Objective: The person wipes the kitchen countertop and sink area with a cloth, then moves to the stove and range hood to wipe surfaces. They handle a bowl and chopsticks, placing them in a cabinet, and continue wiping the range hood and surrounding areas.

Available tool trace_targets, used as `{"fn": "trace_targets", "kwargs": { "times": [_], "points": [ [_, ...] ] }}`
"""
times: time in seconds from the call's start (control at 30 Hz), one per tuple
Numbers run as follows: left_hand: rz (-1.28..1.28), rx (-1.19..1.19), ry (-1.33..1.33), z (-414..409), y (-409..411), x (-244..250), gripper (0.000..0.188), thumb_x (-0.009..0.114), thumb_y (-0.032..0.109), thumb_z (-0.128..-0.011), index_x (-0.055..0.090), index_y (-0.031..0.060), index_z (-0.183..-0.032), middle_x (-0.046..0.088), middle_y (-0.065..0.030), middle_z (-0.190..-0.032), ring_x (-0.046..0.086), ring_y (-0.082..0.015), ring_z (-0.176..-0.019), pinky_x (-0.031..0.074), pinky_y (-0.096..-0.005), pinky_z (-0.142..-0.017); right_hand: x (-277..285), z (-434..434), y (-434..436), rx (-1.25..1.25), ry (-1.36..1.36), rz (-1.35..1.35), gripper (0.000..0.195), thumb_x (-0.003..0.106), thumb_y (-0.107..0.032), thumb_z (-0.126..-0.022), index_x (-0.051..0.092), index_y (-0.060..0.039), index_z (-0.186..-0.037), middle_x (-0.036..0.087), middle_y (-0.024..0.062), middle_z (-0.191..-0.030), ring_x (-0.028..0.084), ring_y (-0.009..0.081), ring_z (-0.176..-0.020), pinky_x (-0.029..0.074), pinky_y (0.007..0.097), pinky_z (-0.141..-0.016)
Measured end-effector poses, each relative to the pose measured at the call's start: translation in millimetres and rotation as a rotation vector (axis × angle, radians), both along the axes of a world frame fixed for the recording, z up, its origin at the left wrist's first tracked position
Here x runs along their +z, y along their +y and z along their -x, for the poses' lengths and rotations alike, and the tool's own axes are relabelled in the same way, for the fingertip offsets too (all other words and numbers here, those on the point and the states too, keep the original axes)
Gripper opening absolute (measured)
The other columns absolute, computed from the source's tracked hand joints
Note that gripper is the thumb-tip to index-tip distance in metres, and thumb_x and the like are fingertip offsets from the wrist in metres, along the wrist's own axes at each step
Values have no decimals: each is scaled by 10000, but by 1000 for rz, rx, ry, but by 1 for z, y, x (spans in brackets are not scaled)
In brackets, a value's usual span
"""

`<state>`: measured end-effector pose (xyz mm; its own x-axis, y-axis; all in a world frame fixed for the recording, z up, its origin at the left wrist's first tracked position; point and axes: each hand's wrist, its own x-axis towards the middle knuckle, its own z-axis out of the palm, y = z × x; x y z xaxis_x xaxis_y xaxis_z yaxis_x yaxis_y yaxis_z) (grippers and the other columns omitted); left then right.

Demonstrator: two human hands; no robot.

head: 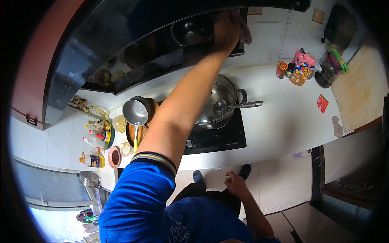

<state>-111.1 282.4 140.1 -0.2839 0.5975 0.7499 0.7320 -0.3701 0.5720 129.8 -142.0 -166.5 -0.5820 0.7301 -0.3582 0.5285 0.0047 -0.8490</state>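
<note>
My left hand [226,30] reaches up to the dark glass range hood [136,56], gripping a pinkish cloth [244,29] against its right part. The hood's front edge and the dim light hide some of the fingers. Down at my side, before my dark trousers, hangs my right hand [237,185], loosely curled with nothing visible in it. Below my raised forearm stands a pan with a glass lid [223,88] on the black cooktop [218,141]. A dark handle [250,104] sticks out to its right. My left arm covers part of both pan and cooktop.
On the left are a saucepan [136,112], sauce bottles [98,135], an oil jug [92,160] and a pink bowl [114,157]. Jars [282,70], food packets [301,71], a red packet [322,103] and a cutting board [360,88] are at the counter's right.
</note>
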Motion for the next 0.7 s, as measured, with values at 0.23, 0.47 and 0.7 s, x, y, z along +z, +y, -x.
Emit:
{"fn": "trace_targets", "kwargs": {
  "times": [0.23,0.47,0.7],
  "points": [
    [245,-42,-53,56,58,-96,233,561,238,-1005,689,51,-1059,747,-196,-935,733,-384,-894,577,-478,-802,11,-13,-19,12,-32,37,341,647,-228,-951,651,-7,-1211,743,258,-1032,724,419,-997,569,487,-869],
    [168,134,-223,46,47,-64,198,627,163,-945,698,38,-1080,750,-212,-1014,723,-392,-992,567,-452,-874,-1,-56,-6,-49,-141,-5,326,614,-258,-967,673,-33,-1195,738,263,-1049,706,450,-1015,560,525,-908],
    [56,164,-239,103,-35,-19,211,601,229,-1000,682,47,-1071,753,-174,-1013,730,-352,-973,567,-433,-856,-12,-37,9,-112,-190,-4,282,650,-163,-973,668,-9,-1208,769,185,-966,763,309,-917,586,410,-822]
  ]
}}
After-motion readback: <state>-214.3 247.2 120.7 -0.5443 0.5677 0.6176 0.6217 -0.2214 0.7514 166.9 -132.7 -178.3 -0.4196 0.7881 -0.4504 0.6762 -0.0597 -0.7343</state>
